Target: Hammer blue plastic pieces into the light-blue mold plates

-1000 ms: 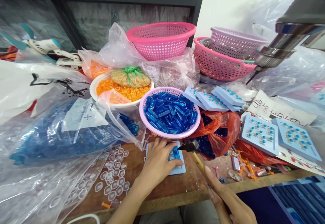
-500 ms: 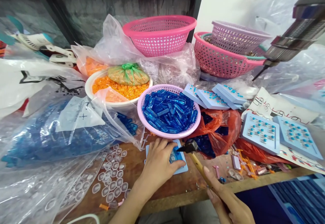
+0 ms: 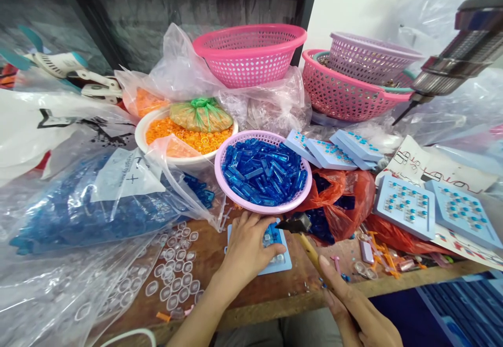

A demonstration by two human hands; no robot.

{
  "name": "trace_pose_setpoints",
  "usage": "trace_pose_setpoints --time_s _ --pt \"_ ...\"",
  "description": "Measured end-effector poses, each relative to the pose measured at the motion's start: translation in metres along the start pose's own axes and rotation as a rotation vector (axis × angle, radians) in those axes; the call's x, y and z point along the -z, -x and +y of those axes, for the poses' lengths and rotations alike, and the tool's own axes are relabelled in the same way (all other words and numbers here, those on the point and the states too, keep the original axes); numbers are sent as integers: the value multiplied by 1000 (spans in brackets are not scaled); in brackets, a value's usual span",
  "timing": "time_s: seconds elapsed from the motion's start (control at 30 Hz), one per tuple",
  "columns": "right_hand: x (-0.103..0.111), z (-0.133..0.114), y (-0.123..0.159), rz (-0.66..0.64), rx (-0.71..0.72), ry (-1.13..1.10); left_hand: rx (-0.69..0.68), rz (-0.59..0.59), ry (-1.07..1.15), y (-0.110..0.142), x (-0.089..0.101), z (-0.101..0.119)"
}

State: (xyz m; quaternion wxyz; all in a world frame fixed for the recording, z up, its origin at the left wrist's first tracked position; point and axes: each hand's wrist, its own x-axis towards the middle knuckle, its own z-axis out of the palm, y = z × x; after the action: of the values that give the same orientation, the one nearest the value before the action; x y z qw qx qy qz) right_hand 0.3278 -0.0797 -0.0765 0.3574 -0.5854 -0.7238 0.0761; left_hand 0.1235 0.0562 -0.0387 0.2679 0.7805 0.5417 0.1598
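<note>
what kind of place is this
Probably a small workshop bench for hand assembly: a pink basket of blue plastic pieces, light-blue trays studded with parts, and a small hammer in the right hand.

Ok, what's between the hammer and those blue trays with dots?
In the head view, an orange-red plastic bag with dark blue pieces lies between the hammer and the trays.

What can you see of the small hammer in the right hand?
The small hammer has a dark metal head and a pale wooden handle. The right hand grips the handle's lower part, and the hammer tilts up with its head raised. The head sits beside the pale blue plate under the left hand; contact is unclear.
</note>
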Motion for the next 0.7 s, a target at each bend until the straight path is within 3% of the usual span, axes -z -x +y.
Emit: trace_pose_setpoints --time_s 0.17,0.37,0.6,0.7 --pt "2 8 1 -128 91 98 -36 27 40 0 -4 -6" --pt "10 8 3 -72 99 121 -42 44 84 2 -4 -9" --pt "6 5 8 -166 123 173 -8 -6 59 1 0 -5" --pt "8 -1 10 -91 58 169 -8 -19 69 1 0 -5"
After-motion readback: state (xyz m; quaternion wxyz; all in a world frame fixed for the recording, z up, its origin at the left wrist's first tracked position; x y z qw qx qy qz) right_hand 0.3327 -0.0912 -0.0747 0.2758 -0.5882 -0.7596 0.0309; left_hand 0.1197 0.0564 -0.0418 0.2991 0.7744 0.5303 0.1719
